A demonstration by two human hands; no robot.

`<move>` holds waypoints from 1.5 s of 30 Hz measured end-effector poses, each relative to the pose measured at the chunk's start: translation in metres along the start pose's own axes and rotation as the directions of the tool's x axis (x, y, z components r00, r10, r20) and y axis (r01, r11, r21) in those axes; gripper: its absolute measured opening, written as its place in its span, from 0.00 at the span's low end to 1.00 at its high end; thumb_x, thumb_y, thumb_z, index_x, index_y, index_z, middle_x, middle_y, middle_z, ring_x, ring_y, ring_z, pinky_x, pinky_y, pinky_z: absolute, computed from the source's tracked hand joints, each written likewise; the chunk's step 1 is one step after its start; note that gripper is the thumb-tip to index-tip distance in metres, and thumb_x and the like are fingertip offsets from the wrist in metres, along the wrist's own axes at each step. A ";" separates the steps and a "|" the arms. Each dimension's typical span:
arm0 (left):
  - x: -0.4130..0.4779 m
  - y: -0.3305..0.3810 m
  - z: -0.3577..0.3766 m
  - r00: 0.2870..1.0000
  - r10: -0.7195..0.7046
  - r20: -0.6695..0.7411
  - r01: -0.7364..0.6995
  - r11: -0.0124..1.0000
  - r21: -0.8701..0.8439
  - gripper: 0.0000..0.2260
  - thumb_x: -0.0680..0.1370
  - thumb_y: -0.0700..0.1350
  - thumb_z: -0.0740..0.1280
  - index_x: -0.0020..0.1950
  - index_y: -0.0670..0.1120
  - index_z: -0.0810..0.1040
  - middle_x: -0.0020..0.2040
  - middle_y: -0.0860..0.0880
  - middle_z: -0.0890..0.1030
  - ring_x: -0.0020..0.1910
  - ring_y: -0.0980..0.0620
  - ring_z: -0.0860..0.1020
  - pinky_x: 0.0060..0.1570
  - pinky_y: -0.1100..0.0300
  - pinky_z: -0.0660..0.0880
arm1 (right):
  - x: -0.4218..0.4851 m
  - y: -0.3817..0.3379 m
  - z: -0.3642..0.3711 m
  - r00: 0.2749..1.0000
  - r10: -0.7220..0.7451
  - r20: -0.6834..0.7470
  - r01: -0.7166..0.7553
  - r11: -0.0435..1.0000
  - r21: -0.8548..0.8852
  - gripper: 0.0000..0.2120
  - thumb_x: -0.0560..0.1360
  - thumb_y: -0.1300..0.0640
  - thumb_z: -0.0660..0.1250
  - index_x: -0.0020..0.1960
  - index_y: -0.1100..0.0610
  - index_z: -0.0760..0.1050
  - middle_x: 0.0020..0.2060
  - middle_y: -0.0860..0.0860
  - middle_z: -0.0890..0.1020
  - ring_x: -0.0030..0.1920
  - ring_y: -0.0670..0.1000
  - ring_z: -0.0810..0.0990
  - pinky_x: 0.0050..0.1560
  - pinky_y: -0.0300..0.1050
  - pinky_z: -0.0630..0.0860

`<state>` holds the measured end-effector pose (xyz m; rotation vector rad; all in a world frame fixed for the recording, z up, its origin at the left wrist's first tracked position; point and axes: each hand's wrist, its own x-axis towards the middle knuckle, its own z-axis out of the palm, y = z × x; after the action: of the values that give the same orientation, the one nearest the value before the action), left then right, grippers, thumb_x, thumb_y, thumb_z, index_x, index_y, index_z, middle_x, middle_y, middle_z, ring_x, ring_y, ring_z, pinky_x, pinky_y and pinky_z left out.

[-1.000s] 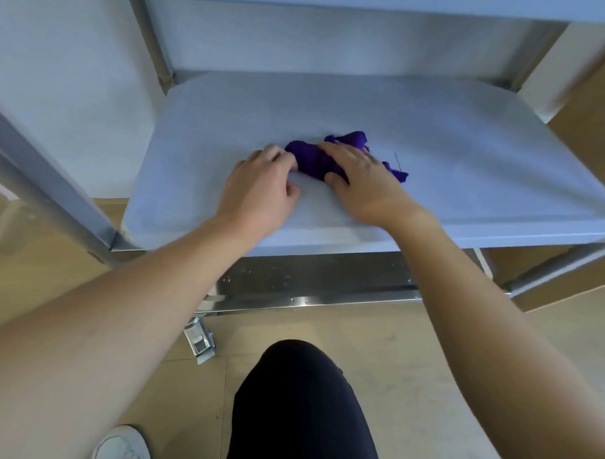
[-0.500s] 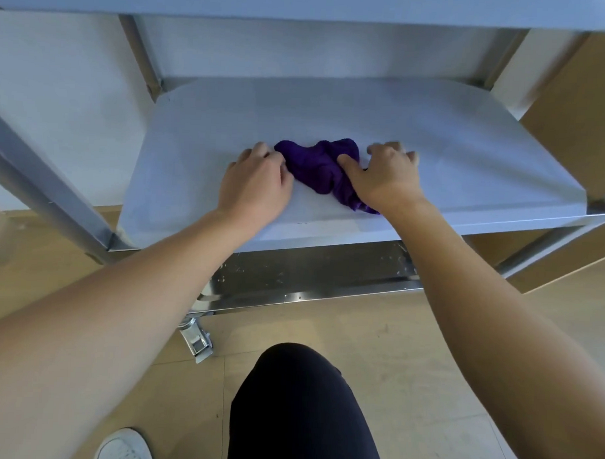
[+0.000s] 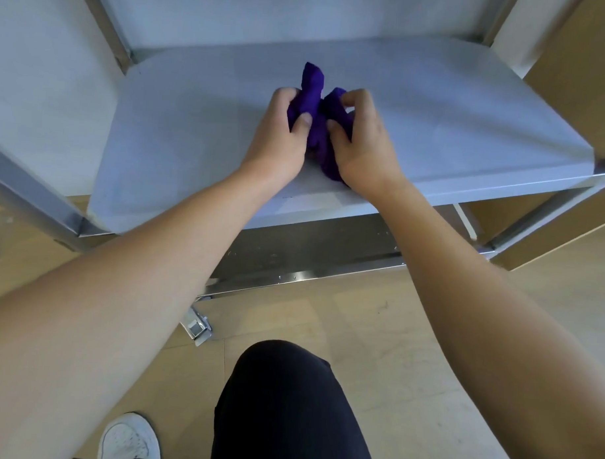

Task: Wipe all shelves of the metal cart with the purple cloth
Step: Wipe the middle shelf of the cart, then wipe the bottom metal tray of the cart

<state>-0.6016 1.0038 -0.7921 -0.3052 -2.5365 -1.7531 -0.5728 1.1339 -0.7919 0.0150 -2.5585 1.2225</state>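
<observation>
A purple cloth (image 3: 314, 102) is bunched up over the middle shelf (image 3: 181, 129) of the metal cart, near its front edge. My left hand (image 3: 277, 139) grips the cloth's left part, thumb and fingers curled round it. My right hand (image 3: 362, 142) grips the right part, with fingers curled over the top. One end of the cloth sticks up between the two hands. The lower part of the cloth reaches the shelf's front edge under my right wrist.
The bottom shelf (image 3: 303, 257) shows below the middle one, speckled with marks. A caster (image 3: 198, 325) stands on the wooden floor. Cart posts rise at left (image 3: 31, 199) and right (image 3: 541, 217). My knee (image 3: 288, 407) and a white shoe (image 3: 129, 439) are below.
Both hands went from pressing the cloth on the shelf to gripping it and bunching it upward. The cloth now stands up between them.
</observation>
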 end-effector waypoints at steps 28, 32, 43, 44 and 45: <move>-0.053 0.010 -0.066 0.990 -0.141 0.010 0.134 0.955 0.266 0.12 0.73 0.37 0.66 0.55 0.46 0.76 0.43 0.45 0.82 0.27 0.57 0.80 0.27 0.67 0.74 | -0.038 -0.032 0.025 0.996 -0.040 0.085 0.055 0.980 -0.190 0.20 0.77 0.43 0.64 0.67 0.49 0.71 0.59 0.53 0.70 0.52 0.54 0.78 0.53 0.44 0.74; -0.057 0.008 -0.073 0.996 -0.083 -0.014 0.079 0.860 0.505 0.12 0.75 0.41 0.67 0.58 0.48 0.78 0.50 0.46 0.82 0.46 0.48 0.79 0.40 0.62 0.72 | -0.036 -0.033 0.031 0.985 -0.015 0.172 0.064 0.957 -0.282 0.31 0.73 0.32 0.63 0.70 0.46 0.70 0.63 0.55 0.66 0.58 0.59 0.76 0.57 0.49 0.74; -0.090 0.007 -0.103 0.995 0.099 -0.008 -0.066 0.720 0.691 0.12 0.78 0.41 0.59 0.59 0.47 0.77 0.50 0.50 0.81 0.39 0.54 0.73 0.44 0.57 0.74 | -0.025 -0.042 0.040 0.978 -0.009 0.208 0.080 0.938 -0.339 0.21 0.72 0.41 0.68 0.61 0.48 0.75 0.61 0.54 0.68 0.51 0.59 0.77 0.46 0.46 0.72; -0.096 0.007 -0.105 0.988 0.155 0.011 -0.117 0.693 0.711 0.11 0.78 0.41 0.59 0.57 0.47 0.77 0.50 0.50 0.80 0.40 0.53 0.73 0.46 0.53 0.75 | -0.027 -0.044 0.040 0.979 -0.024 0.204 0.093 0.938 -0.335 0.18 0.73 0.44 0.67 0.59 0.49 0.75 0.60 0.54 0.69 0.47 0.59 0.78 0.45 0.46 0.74; -0.103 0.007 -0.107 0.977 0.211 0.038 -0.174 0.673 0.719 0.10 0.78 0.41 0.59 0.56 0.46 0.77 0.49 0.49 0.80 0.39 0.51 0.74 0.46 0.50 0.75 | -0.029 -0.045 0.042 0.979 -0.042 0.197 0.108 0.934 -0.339 0.16 0.74 0.46 0.66 0.58 0.51 0.76 0.60 0.55 0.69 0.44 0.60 0.79 0.44 0.47 0.74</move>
<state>-0.5073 0.8926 -0.7625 -0.4460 -2.7732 -0.5719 -0.5500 1.0699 -0.7900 0.1563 -2.8742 0.7554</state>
